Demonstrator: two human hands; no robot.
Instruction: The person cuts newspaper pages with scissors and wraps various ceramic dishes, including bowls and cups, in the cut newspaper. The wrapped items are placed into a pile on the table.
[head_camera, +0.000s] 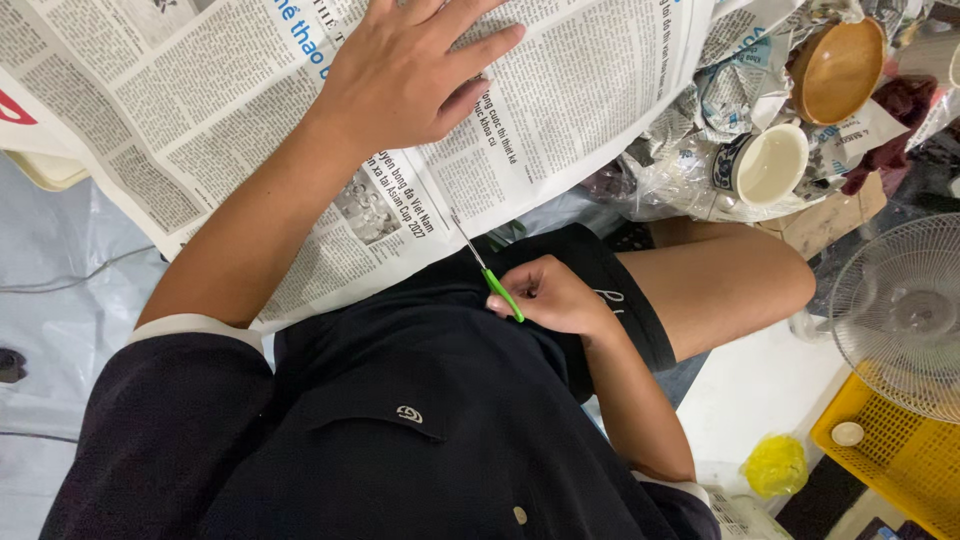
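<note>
Spread across our lap and the pale floor, the newspaper (560, 110) lies under our left hand (405, 75), pressed flat and open. Our right hand (550, 295) grips green-handled scissors (487, 270), blades angled up-left, tip touching the paper's near edge.

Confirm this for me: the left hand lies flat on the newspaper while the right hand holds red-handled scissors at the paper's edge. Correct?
Not quite. The scissors have a green handle, not red, as the head view shows. The rest holds: the left hand lies flat on the newspaper, and the right hand holds the scissors at its edge.
</note>
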